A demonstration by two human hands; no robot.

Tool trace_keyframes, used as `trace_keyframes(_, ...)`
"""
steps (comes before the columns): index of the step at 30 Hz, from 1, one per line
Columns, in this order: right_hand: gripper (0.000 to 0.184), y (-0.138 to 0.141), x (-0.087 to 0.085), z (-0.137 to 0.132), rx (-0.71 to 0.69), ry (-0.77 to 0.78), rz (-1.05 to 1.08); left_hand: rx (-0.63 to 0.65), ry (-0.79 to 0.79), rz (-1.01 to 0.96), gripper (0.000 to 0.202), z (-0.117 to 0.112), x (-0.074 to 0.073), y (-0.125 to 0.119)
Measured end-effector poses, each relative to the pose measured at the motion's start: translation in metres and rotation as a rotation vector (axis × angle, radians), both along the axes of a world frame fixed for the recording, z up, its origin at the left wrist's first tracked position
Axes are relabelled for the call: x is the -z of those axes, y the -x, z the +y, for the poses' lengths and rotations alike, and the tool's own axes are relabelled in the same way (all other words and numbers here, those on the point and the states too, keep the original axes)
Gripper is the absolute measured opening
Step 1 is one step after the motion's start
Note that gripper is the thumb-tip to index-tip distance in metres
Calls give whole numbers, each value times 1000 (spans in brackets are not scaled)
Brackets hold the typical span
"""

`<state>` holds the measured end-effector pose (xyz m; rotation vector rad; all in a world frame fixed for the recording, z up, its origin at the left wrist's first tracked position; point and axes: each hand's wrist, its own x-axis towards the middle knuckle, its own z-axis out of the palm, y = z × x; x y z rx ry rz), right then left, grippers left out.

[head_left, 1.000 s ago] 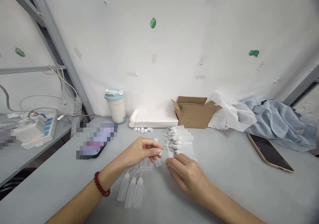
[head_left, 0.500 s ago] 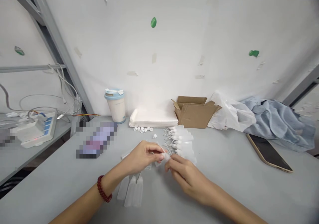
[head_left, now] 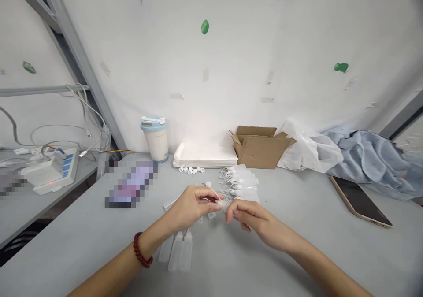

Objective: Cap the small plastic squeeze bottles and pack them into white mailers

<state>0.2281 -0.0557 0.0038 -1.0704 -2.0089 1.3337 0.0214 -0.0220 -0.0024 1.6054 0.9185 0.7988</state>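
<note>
My left hand [head_left: 191, 206] and my right hand [head_left: 249, 215] meet over the middle of the grey table [head_left: 297, 244], both pinched on one small translucent squeeze bottle [head_left: 223, 204] held between them. A red bead bracelet [head_left: 142, 255] circles my left wrist. Three capped squeeze bottles [head_left: 176, 253] lie on the table below my left hand. A pile of uncapped bottles with thin tethered caps [head_left: 241, 184] lies just beyond my hands. Several small white caps [head_left: 191, 170] sit further back.
Along the wall stand a blue-lidded cup [head_left: 154, 138], a stack of white trays [head_left: 205, 156], an open cardboard box [head_left: 259, 147], a plastic bag [head_left: 310, 149] and blue cloth [head_left: 370, 160]. A phone [head_left: 360, 200] lies at right. A power strip [head_left: 49, 171] sits on the left bench.
My right hand lifted off the table and came to my left hand. Both hands now pinch the same small bottle.
</note>
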Motion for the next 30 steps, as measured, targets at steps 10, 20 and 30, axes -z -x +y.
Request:
trace_keyframes(10,29,0,9,4,10,136,160,63,60,47,23,-1,0,-2)
trace_keyframes(20,26,3,11,7,78,71,112,79,1,152,27,-6,-1,-5)
trace_keyframes(30,29,8,16,3,195,-110,-52,9,-166,93,15,-13,6,-11)
